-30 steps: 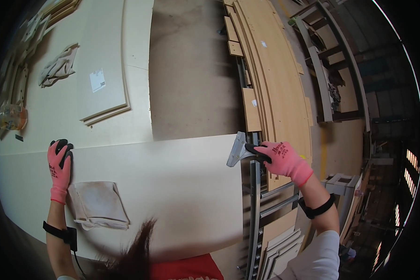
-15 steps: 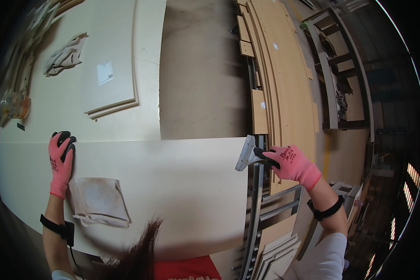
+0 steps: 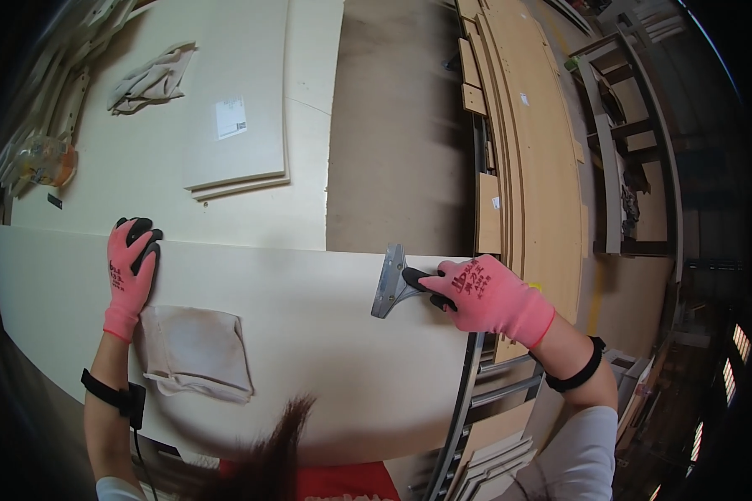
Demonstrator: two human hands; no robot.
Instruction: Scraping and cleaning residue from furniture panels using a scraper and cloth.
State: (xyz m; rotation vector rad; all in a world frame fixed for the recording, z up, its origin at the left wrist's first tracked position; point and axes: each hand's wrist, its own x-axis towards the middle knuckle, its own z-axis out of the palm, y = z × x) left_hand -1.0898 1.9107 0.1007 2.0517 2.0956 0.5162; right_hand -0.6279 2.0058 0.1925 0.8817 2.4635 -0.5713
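Note:
A long white panel lies crosswise in front of me. My left hand, in a pink glove with black fingertips, holds its far edge near the left end, fingers curled over. My right hand, in a matching glove, is closed around the handle of a wide-bladed scraper. The scraper's metal head is over the panel's right part, close to the far edge; whether the blade touches cannot be made out. A folded, stained white cloth rests on the panel beside my left wrist.
Beyond the panel, a pale board bears stacked white panels, a crumpled cloth and a clear-and-orange roundish item. Long wood-coloured boards lie on a metal roller frame at right. A rack stands farther right.
My right hand has moved left with the scraper, from the panel's right end further in over its surface. The left hand keeps its place at the far edge; the whole view has shifted slightly.

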